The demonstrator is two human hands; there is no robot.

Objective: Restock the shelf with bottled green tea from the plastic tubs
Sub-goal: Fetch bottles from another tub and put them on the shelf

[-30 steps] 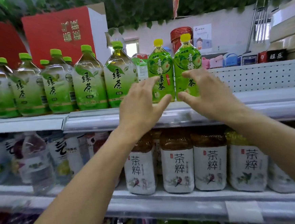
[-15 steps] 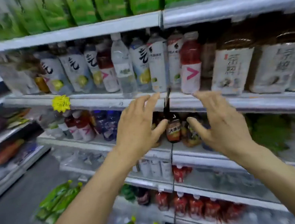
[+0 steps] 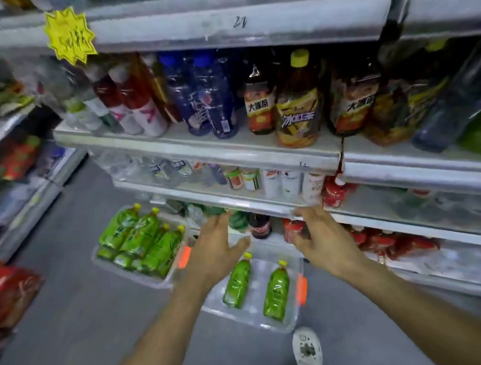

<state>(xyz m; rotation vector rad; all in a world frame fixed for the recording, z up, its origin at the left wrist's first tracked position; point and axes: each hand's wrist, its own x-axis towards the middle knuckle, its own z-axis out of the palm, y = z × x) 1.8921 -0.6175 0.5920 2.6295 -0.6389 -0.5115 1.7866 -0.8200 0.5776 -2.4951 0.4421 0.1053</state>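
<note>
While both forearms reach forward and down, nearest noted: white shoe (image 3: 307, 349) on grey floor (image 3: 72, 325), bottom centre. Left hand (image 3: 214, 249) and right hand (image 3: 326, 240) held out over the tubs, palms turned toward each other, fingers straight to loosely spread, holding nothing. No contact with any bottle visible.

Below the hands: clear plastic tub (image 3: 285, 323) on the floor with orange latch tabs at its ends. Two green tea bottles inside, lying flat, yellow caps pointing toward the shelving: left bottle (image 3: 237, 283) and right bottle (image 3: 276, 293), side by side, apart. Left bottle's cap just beside left thumb in frame.

Left of that: second clear tub (image 3: 160, 279), also on the floor, holding a packed batch of green tea bottles (image 3: 140, 242), lying flat, stacked in more than one layer; exact count not readable.

Further: bottom shelf levels with red-labelled bottles (image 3: 382, 243) and a dark cola bottle (image 3: 260, 225) between the two hands in frame. Next level up: small white and clear bottles (image 3: 288, 183). Above: tea bottle with yellow cap (image 3: 297, 100), dark blue bottles (image 3: 212, 98), red-and-white bottles (image 3: 138, 104). Yellow starburst price tag (image 3: 70, 36) on upper shelf edge (image 3: 221, 28). Motion blur over much of frame; labels mostly unreadable.
</note>
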